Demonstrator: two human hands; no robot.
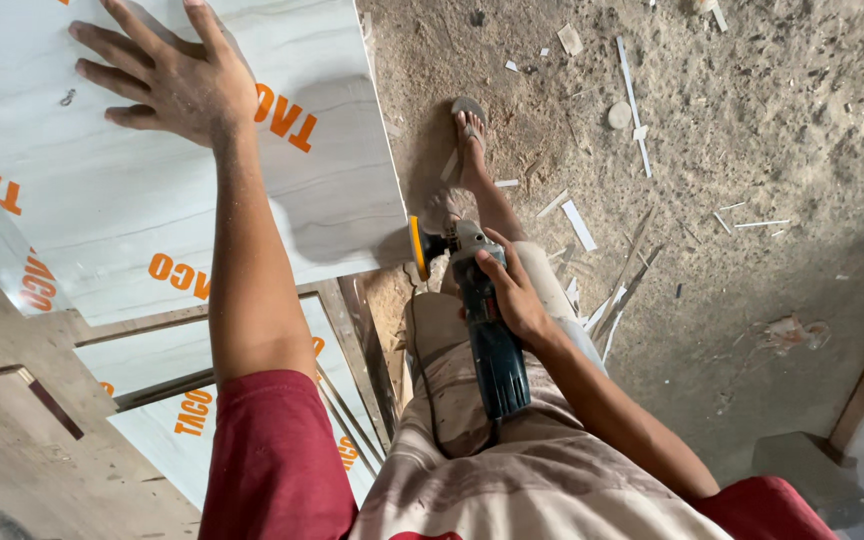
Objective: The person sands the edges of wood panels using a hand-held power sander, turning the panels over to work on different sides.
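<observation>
Left hand (167,75) lies flat, fingers spread, palm down on a big pale sheet (152,190) with grey streaks and orange lettering — pressing, not gripping. Right hand (512,290) is wrapped tight around the dark blue body of an angle grinder (477,320); its yellow-rimmed disc sits just off the sheet's lower right edge, near but not clearly touching. Cannot tell if the disc is spinning; no sparks or dust plume show.

The sheet rests tilted on a stack of similar sheets (177,400), over a wooden bench (12,450) at lower left. Person wears a red shirt and dusty light trousers; one sandalled foot (470,135) is planted on the dirt floor (752,150).

How far along, judged from this view — the floor is scattered with thin white offcut strips (580,225), so trimming of some sheets looks done. The top sheet's visible right edge looks straight and whole, no cut line seen in it. Grinder is poised at the edge, so a cut on this sheet looks to be left.
</observation>
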